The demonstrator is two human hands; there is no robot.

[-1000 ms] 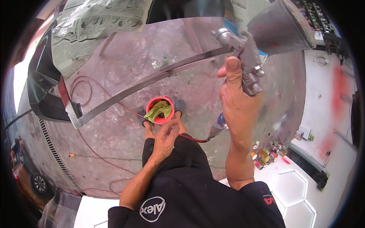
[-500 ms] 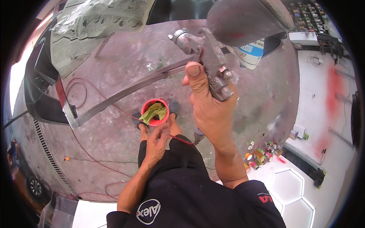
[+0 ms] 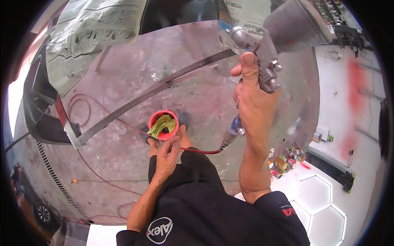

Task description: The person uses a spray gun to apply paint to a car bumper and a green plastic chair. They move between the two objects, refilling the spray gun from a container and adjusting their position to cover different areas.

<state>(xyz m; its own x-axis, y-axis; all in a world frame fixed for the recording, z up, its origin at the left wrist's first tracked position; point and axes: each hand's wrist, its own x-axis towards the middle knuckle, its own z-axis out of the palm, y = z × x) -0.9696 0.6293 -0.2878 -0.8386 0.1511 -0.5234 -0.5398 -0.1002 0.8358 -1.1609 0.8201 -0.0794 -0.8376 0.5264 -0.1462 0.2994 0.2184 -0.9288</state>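
My right hand (image 3: 257, 98) is wrapped round the handle of a metal spray gun (image 3: 262, 57), its thumb lying up along the back. A large grey cup (image 3: 293, 28) sits on the gun. From below the grip a red air hose (image 3: 203, 151) runs left to my left hand (image 3: 168, 155), whose fingers are closed on it at waist height. Ahead of the gun lies a dark car bumper (image 3: 152, 88), its long thin edge sweeping from the left up towards the gun nozzle. Newspaper sheets (image 3: 92, 37) cover part of the far side.
A red bucket (image 3: 174, 132) with a yellow-green cloth (image 3: 163, 125) stands between my feet. The hose trails over the stained floor at left. A drain grate (image 3: 61, 180) crosses the left floor. Several paint cans (image 3: 283, 162) cluster at right beside a white wall.
My right hand has moved right with the spray gun, so more of the red hose shows. The left hand stays in nearly the same place, still on the hose.
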